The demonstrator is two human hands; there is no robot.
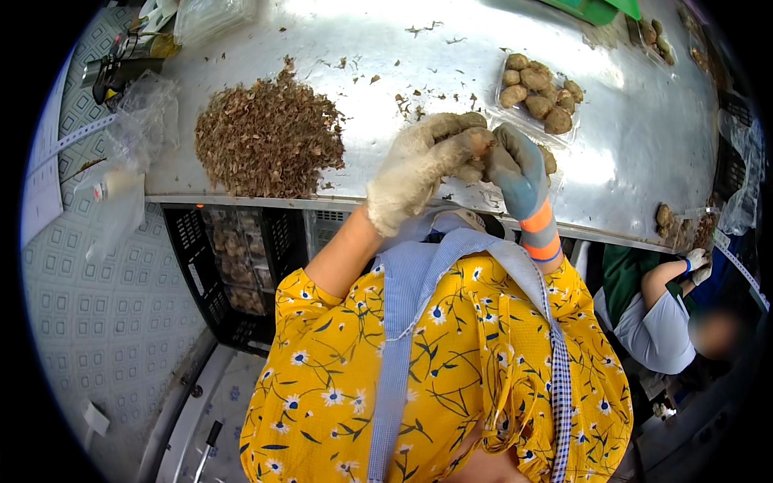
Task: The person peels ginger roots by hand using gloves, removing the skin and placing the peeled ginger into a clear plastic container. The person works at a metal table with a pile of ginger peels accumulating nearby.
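Observation:
In the middle of the view my left hand (410,166), in a dirty off-white glove, meets my right hand (518,172), in a blue-grey glove with an orange-striped cuff. Their fingertips close around a small brown tuber (481,142), mostly hidden by the fingers. Both hands are above the front edge of the metal table (386,72). Just beyond my right hand, several brown tubers (538,90) sit in clear plastic trays (564,134). Another tuber (548,159) shows beside that hand, partly covered by it. Left of my left hand lies a heap of brown peelings (269,136).
Clear plastic trays (214,21) are stacked at the back left, near a clear bag (145,115). A green container (595,9) stands at the far edge. Below the table, a black crate (187,265) holds packed trays. At right a gloved co-worker (652,326) works beside more tubers (664,217).

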